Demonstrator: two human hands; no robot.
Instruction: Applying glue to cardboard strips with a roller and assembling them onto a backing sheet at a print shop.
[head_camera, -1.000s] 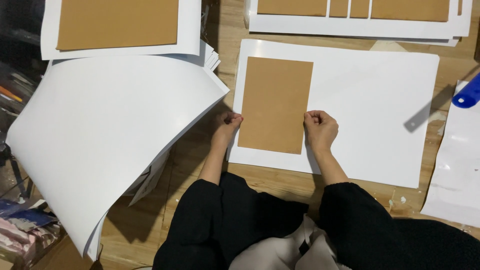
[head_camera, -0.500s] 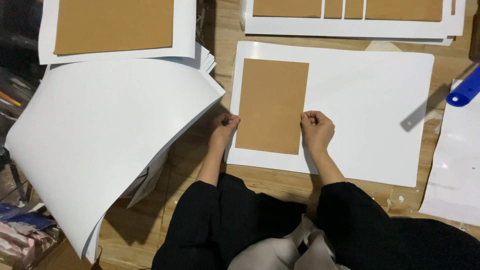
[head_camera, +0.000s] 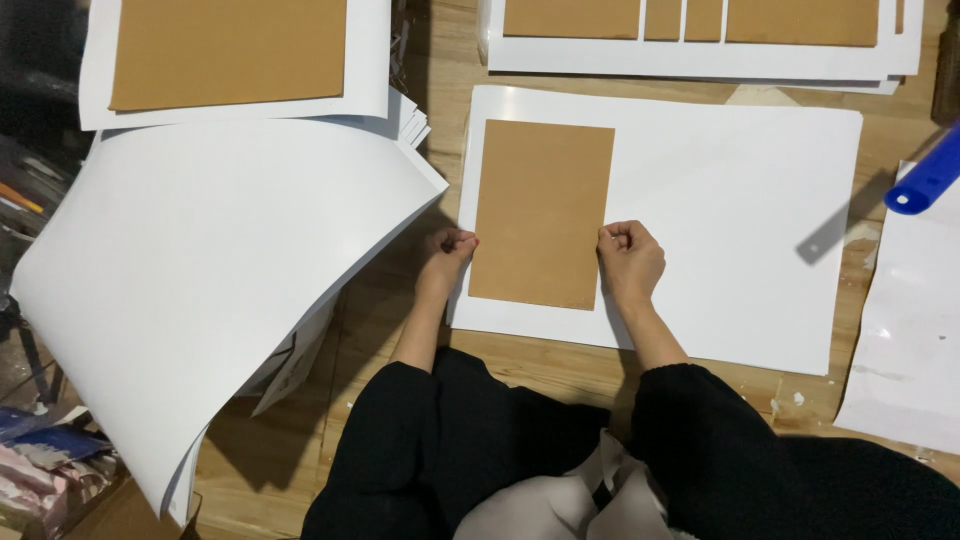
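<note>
Pressing brown card onto white sheet: left hand at nine o'clock, right hand at three, fingers curled, holding nothing. Next, probably smoothing edges flat.

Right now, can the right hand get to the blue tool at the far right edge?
Probably yes. The right hand rests at the brown card's right edge, and only bare white sheet lies between it and the blue tool; nothing blocks the way.
</note>
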